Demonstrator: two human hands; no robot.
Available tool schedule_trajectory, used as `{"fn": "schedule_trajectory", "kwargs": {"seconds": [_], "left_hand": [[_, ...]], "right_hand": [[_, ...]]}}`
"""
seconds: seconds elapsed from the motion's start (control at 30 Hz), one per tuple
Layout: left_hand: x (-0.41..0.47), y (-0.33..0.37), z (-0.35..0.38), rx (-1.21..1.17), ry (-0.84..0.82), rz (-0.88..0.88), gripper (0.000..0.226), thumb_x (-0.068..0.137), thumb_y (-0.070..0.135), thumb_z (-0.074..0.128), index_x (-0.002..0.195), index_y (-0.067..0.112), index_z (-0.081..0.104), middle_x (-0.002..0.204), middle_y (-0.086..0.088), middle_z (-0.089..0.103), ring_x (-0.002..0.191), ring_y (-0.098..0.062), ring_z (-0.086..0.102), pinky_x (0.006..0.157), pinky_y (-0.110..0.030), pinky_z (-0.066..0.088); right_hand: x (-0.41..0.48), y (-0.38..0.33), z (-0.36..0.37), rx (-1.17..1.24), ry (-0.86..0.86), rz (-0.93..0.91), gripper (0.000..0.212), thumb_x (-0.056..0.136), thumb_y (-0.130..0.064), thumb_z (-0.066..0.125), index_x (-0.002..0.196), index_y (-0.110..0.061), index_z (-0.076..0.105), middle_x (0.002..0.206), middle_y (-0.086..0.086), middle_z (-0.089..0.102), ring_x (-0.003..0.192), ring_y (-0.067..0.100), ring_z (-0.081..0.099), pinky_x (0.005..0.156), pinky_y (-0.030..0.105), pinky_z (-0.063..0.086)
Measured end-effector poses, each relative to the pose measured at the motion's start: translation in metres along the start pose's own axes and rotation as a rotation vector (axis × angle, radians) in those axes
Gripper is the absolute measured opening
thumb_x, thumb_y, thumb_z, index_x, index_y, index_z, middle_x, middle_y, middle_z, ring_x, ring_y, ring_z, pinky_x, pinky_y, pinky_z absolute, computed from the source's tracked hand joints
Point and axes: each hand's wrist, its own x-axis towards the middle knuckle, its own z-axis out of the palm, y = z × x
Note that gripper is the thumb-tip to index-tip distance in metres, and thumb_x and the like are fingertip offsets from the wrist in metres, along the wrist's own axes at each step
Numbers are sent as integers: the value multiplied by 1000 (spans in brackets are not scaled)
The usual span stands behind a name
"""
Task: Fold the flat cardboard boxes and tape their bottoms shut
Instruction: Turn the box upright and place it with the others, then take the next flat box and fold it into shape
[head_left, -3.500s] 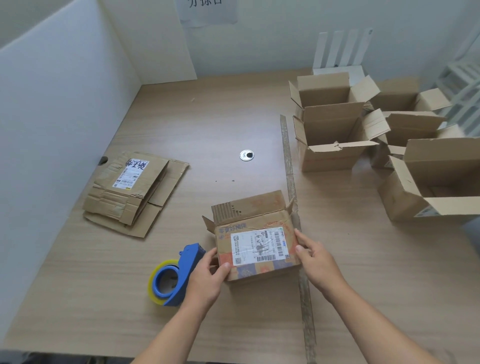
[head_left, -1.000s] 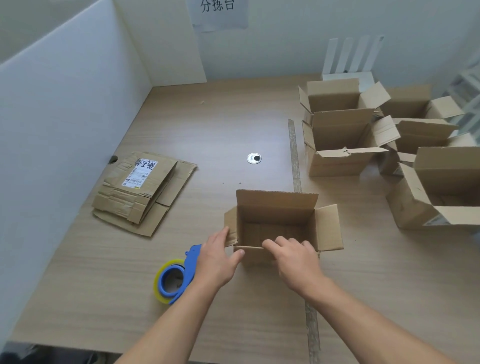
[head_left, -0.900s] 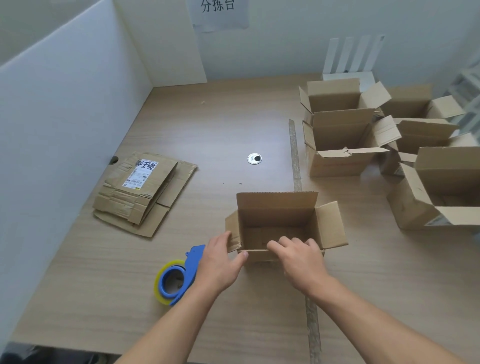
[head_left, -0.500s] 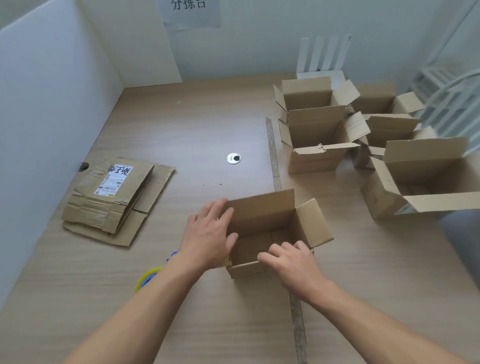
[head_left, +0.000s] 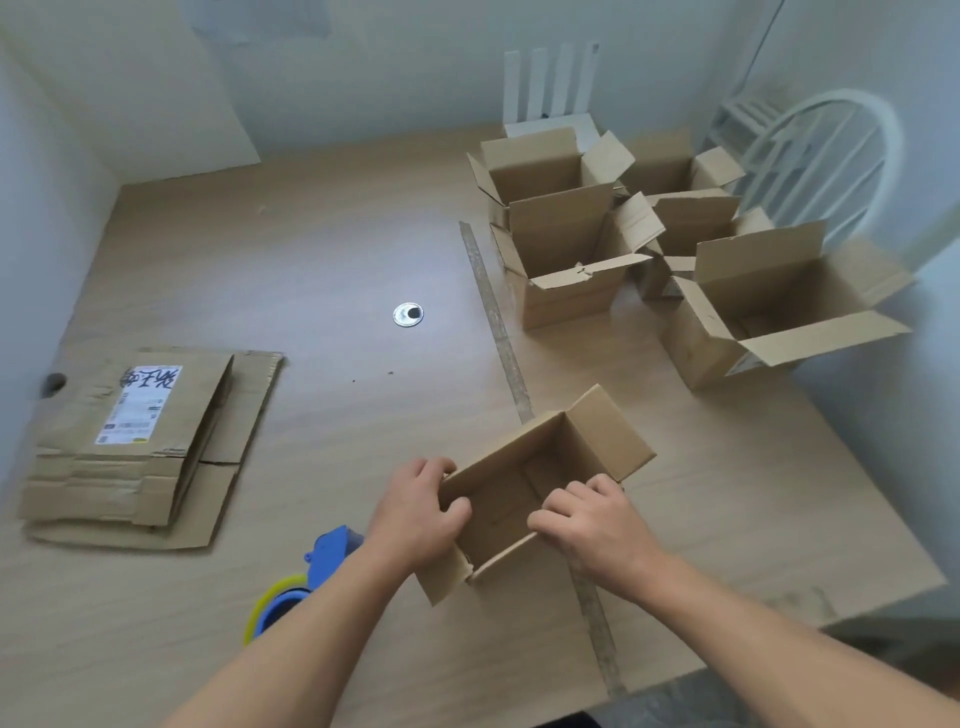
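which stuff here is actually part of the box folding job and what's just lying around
Job: open box, gripped by left hand and right hand; tape dispenser; flat cardboard stack; folded boxes.
Lying about: metal disc in the table; white chair.

**Count: six boxes up, flat stack two-plus**

6x erected open boxes: 1 held box (head_left: 519, 467), 5 in the right-hand cluster (head_left: 566, 296).
1x flat cardboard stack (head_left: 135, 447), at least two layers, exact number unclear.
1x tape dispenser (head_left: 332, 551).
2x hands: left hand (head_left: 415, 514), right hand (head_left: 592, 525).
1x metal grommet (head_left: 408, 315).
1x white chair (head_left: 831, 156).
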Motion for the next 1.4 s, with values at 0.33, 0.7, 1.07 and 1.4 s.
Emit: {"fn": "schedule_trajectory", "kwargs": {"seconds": [0.33, 0.7, 1.07, 1.4], "left_hand": [[46, 55, -37, 266, 174, 266, 59, 84, 50, 36, 135, 26, 52, 144, 7, 45, 136, -18, 36, 106, -37, 29], [71, 86, -43, 118, 244, 248, 46, 91, 41, 49, 129, 18, 59, 132, 2, 55, 123, -19, 49, 102, -36, 42], [74, 96, -26, 76, 243, 189, 34, 94, 29, 57, 127, 22, 59, 126, 5, 58, 116, -16, 55, 93, -31, 45], [51, 66, -46, 258, 255, 129, 39, 93, 36, 47, 125, 18, 61, 126, 3, 59, 115, -22, 54, 90, -32, 42]], "right_hand": [[24, 62, -34, -85, -130, 154, 47, 54, -15, 85, 92, -31, 62, 79, -9, 59, 72, 21, 57, 61, 33, 43], [70, 146, -59, -75, -318, 242, 35, 96, -36, 54, 130, -29, 48, 125, -6, 53, 118, 23, 43, 94, 38, 33], [73, 166, -64, -102, -329, 245, 35, 95, -36, 54, 128, -30, 47, 124, -6, 53, 118, 22, 44, 94, 37, 33], [104, 125, -96, -39, -241, 82, 42, 99, -45, 47, 138, -30, 48, 134, -3, 50, 118, 24, 48, 91, 38, 40]]}}
